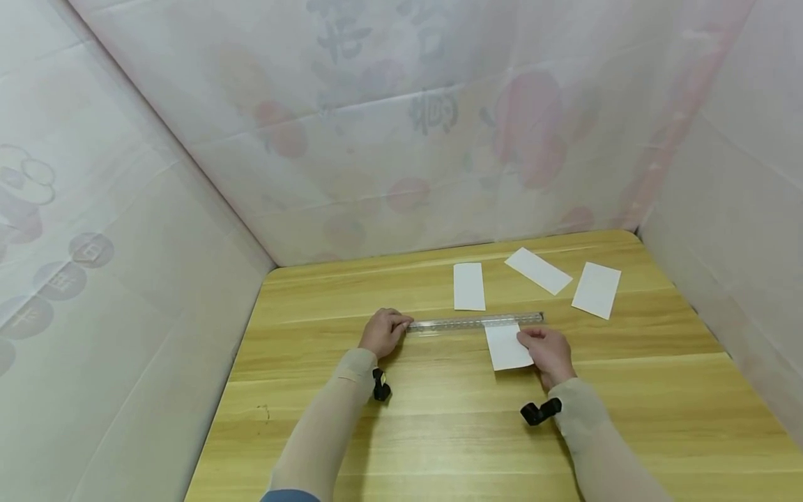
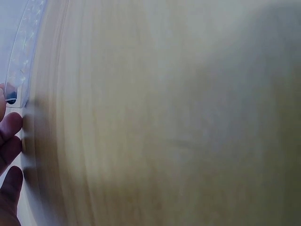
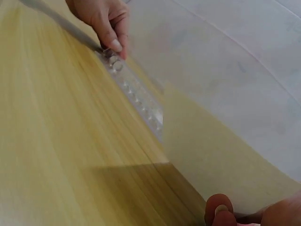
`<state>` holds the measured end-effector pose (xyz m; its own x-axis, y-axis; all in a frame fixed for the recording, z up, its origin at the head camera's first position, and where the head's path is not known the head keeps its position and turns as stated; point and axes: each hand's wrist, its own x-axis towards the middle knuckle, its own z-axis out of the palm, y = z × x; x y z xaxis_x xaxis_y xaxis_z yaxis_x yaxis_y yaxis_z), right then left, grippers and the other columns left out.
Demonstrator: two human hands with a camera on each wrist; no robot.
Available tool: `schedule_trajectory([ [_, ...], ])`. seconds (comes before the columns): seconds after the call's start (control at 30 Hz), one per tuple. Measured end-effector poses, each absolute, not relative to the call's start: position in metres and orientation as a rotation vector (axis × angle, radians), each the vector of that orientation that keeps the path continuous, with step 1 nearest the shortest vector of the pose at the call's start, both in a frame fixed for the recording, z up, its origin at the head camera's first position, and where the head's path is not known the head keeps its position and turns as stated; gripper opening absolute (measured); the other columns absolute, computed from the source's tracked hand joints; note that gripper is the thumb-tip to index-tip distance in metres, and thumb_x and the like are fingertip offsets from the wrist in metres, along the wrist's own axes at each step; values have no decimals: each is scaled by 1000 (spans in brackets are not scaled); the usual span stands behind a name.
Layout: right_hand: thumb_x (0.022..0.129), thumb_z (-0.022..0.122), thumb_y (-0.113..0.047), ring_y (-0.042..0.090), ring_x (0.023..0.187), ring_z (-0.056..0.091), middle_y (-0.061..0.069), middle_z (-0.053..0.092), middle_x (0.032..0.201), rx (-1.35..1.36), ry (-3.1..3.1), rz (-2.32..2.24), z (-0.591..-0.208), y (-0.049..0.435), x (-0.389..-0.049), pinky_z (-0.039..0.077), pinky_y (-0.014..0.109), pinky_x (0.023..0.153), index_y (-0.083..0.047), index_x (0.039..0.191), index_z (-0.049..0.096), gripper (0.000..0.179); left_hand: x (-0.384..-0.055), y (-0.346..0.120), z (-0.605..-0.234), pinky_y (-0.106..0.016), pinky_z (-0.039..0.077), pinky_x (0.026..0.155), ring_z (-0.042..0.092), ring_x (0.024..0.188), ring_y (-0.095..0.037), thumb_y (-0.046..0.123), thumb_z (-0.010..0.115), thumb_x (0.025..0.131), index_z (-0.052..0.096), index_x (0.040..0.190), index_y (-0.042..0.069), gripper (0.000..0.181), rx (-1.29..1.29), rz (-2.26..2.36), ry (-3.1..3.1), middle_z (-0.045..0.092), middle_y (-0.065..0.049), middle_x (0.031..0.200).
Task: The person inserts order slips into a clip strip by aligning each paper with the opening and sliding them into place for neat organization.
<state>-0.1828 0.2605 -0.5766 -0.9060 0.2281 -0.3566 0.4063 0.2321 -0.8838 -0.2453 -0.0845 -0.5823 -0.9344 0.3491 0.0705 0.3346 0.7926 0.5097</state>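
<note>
A long clear plastic strip [image 1: 445, 324] with a row of round shapes lies across the table. At its left end, my left hand [image 1: 384, 333] pinches it between thumb and fingers; the right wrist view shows this hand [image 3: 104, 21] at the strip's end. My right hand [image 1: 547, 351] pinches the right edge of a white paper card [image 1: 507, 347]. The card's top edge meets the strip near its right end; whether it is tucked in or just touching, I cannot tell. Close up, the card [image 3: 207, 150] stands tilted off the table and covers part of the strip.
Behind the strip lie three more white cards: one upright card [image 1: 469, 286], one slanted card [image 1: 538, 270] and one at the right [image 1: 597, 290]. The wood-grain table [image 1: 439, 432] backs onto a printed cloth wall [image 1: 376, 174]. Each wrist carries a black camera mount [image 1: 380, 385].
</note>
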Motion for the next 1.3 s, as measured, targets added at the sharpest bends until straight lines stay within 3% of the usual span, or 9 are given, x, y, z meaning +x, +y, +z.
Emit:
schedule_trajectory([
  [0.27,95,62,-24,27,103,56,18,59,121,516,2420,-1745,-579,265,-182,49,25,73,-1,124,61,37,-245,-84,-583,-35,48,88,57,101,-17,22,58,98,73,114,21,22,546,822,2947,66,3,108],
  [0.6,95,63,-20,28,103,57,22,59,122,563,2446,-1726,-577,266,-180,50,20,66,2,121,64,34,-246,-83,-583,-34,48,88,56,100,-16,23,57,98,73,114,22,22,538,821,2936,66,4,108],
  [1.3,94,64,-22,26,105,57,21,59,126,601,2473,-1710,-577,274,-178,49,18,66,1,120,65,35,-245,-84,-583,-34,48,88,56,101,-16,22,58,98,73,114,22,22,534,824,2949,66,5,108],
])
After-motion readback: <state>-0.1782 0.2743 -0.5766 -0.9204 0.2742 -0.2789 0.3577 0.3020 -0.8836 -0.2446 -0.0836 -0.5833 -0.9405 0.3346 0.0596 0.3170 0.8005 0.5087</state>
